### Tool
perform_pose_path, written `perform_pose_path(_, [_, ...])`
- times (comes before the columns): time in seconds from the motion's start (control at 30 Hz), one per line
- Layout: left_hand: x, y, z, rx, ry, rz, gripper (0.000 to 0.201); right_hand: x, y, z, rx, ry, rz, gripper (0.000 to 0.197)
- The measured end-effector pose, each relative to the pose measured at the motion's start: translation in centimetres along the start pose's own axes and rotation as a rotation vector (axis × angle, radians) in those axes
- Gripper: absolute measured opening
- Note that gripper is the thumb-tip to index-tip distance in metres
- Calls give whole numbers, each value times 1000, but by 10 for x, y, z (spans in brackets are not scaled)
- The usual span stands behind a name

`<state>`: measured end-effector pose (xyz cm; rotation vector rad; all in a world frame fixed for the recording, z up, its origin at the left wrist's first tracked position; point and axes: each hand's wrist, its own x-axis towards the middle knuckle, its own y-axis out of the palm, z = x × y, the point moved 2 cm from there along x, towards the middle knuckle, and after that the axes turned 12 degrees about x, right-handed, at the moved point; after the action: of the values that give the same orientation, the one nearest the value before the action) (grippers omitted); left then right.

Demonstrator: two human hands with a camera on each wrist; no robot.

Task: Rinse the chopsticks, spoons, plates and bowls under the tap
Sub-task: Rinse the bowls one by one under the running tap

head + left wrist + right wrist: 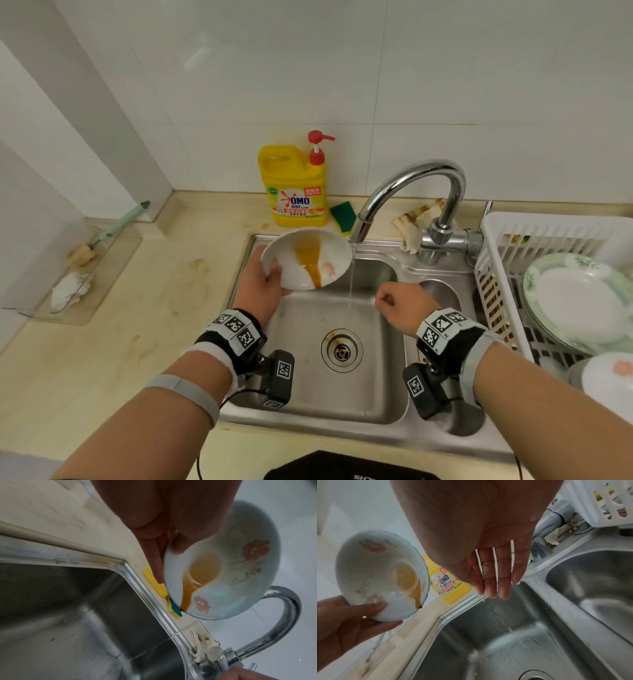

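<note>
Black wrist bands with square marks sit on both arms, low over the sink [308, 411]. On the left side, the left hand [260, 277] has its grip on a white bowl [308, 260], thumb on the inside of the rim and fingers under it. The bowl is tipped over the back left corner of the sink, and a brown-orange sauce streak [308, 257] runs down to its low edge. The thin water stream [351, 274] falls just beside the bowl's right edge and does not hit the inside yet. The right hand [397, 303] hangs just right of the stream, grip wide, fingers straight and pointing down, holding nothing. I think the bowl should slide a little to the right so the water lands on the streak, then turn slowly so the sauce runs into the sink. The free hand could rub the sticky part. Hold on tight, since a wet bowl may slip. Around it, from the left: a green brush [120, 222] lies on the table [137, 308], then the yellow soap bottle [294, 188] and a sponge [343, 214] stand behind the sink. The curved tap [411, 185] hangs close over the bowl, so lifting it could bump the spout. At the far right, a white dish rack [548, 226] holds plates [575, 294].
</note>
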<state>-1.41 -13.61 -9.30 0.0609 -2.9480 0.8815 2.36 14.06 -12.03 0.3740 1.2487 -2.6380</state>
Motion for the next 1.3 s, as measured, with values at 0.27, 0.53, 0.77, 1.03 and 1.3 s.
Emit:
perform_pose_path(0.27, [29,14,30,-65,-205,167,41,39,5,14,277,64,-40,11])
perform_pose_path(0.53, [55,38,41,-24,-215,294,35,81,6,37,462,142,-56,48])
perform_pose_path(0.77, [63,46,41,6,-172,314,27,93,12,32,573,134,-121,32])
perform_pose_path(1.03, [64,46,44,36,-147,312,26,98,18,24,445,86,-91,9])
perform_pose_path(1.3, [64,44,41,136,-87,299,29,99,10,31,656,175,-203,32])
